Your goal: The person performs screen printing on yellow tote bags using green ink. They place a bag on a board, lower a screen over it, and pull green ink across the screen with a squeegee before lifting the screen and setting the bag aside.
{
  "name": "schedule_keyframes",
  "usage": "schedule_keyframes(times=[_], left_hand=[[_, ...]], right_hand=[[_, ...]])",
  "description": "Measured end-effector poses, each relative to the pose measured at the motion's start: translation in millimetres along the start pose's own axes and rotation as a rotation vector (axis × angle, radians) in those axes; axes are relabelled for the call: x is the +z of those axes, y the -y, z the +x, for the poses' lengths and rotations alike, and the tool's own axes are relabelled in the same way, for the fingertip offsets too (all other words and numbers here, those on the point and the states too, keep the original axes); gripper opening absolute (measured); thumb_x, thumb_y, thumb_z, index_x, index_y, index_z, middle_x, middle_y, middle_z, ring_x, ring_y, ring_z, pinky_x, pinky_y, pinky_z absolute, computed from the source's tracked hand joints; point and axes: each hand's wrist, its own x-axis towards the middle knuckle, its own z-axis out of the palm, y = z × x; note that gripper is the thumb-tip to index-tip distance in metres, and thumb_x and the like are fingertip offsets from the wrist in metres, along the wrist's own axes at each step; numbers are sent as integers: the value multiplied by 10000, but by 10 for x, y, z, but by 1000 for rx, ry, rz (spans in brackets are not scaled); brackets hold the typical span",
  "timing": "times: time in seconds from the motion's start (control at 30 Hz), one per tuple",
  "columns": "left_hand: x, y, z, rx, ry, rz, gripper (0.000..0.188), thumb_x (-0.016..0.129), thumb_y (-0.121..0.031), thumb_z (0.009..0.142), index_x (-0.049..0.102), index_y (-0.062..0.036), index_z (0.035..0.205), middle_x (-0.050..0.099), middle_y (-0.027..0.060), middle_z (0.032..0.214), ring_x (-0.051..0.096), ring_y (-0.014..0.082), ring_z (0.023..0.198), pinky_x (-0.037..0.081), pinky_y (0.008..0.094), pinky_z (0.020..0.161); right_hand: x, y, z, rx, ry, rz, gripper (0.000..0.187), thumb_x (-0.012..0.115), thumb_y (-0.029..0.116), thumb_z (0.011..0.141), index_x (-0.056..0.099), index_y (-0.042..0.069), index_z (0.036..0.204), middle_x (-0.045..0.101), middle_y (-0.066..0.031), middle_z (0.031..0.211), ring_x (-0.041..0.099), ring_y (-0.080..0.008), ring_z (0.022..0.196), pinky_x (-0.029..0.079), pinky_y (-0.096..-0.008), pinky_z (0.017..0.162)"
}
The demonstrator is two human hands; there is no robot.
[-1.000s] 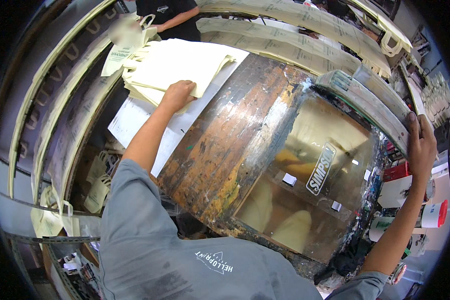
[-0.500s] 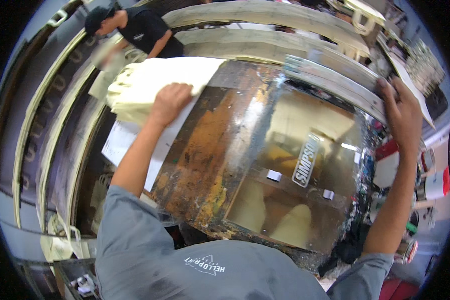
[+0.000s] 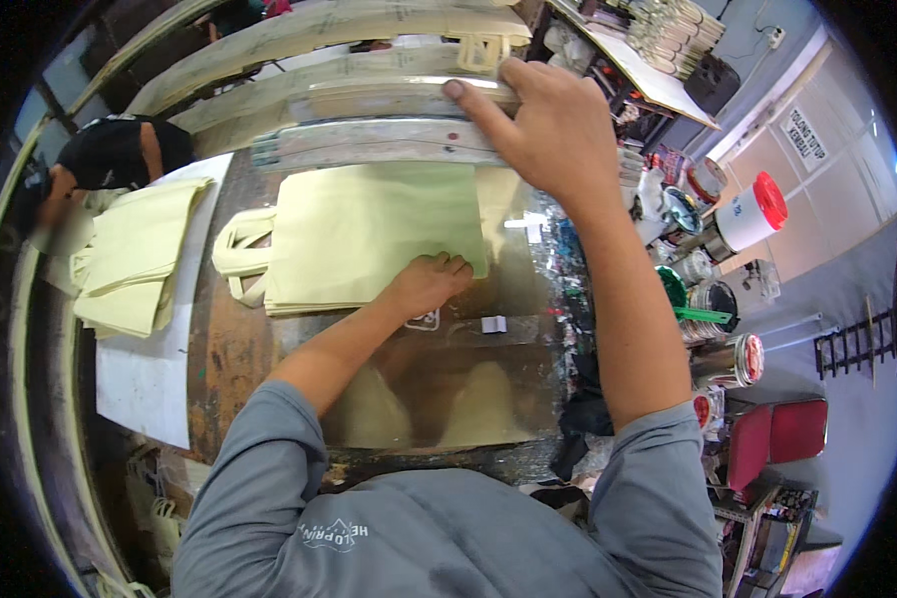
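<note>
A pale cream tote bag (image 3: 369, 229) lies flat across the glass-topped work board (image 3: 468, 399), its looped handles (image 3: 241, 257) pointing left. My left hand (image 3: 434, 282) has curled fingers on the bag's near right corner, pinching its edge. Beneath the bag, part of a printed label shows beside that hand. At the far side of the board stands a raised silver screen-printing frame (image 3: 379, 142), seen nearly edge-on. My right hand (image 3: 553, 125) grips its right end, thumb on the near side. The glass under the bag is mostly hidden.
A stack of cream bags (image 3: 149, 249) sits on a white sheet (image 3: 148, 374) to the left. Beyond it a person in black (image 3: 120, 154) bends down. Paint tubs (image 3: 749, 214) and jars crowd the right side, near a red chair (image 3: 797, 429). Long racks (image 3: 339, 50) run behind.
My left hand has moved from the bag stack to the glass, where a tote bag now lies. My right hand still holds the frame. The view has turned to the right.
</note>
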Motion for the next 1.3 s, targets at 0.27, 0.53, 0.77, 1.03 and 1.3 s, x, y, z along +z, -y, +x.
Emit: schedule_keyframes(times=[0.27, 0.53, 0.77, 1.03, 1.3], left_hand=[[123, -552, 642, -86, 328, -151, 358, 645, -301, 978, 643, -10, 1187, 684, 154, 1126, 700, 344, 1062, 602, 464, 859], [-238, -184, 575, -243, 348, -421, 715, 551, -589, 1058, 621, 9, 1443, 692, 272, 1273, 660, 442, 1205, 528, 527, 1063], [-48, 2024, 755, -433, 327, -279, 999, 742, -659, 864, 440, -59, 1603, 466, 276, 1610, 407, 417, 1521, 311, 498, 1270], [18, 2115, 631, -329, 484, -181, 1383, 881, -744, 608, 269, -180, 1712, 310, 198, 1741, 276, 382, 1610, 222, 506, 1320], [102, 2188, 587, -301, 447, -150, 1225, 880, -634, 716, 322, -146, 1691, 337, 182, 1732, 296, 369, 1602, 240, 500, 1317]], right_hand=[[21, -17, 49, -13, -14, 10, 648, 654, 631, 975, 674, 7, 803, 665, -173, 752, 683, -376, 762, 503, -490, 722], [34, -17, 70, -2, 0, 22, 645, 681, 648, 948, 741, 8, 888, 687, -172, 757, 693, -386, 744, 518, -483, 701], [37, -15, 177, 28, -6, 37, 653, 646, 659, 944, 742, 22, 832, 702, -200, 727, 708, -391, 754, 521, -508, 747], [-116, -61, 205, 88, 167, 98, 685, 566, 628, 1015, 650, 10, 733, 608, -129, 643, 607, -252, 619, 512, -441, 648], [-322, 18, 294, 170, 354, 151, 666, 544, 615, 1030, 666, 18, 761, 644, -135, 669, 639, -252, 649, 513, -454, 663]])
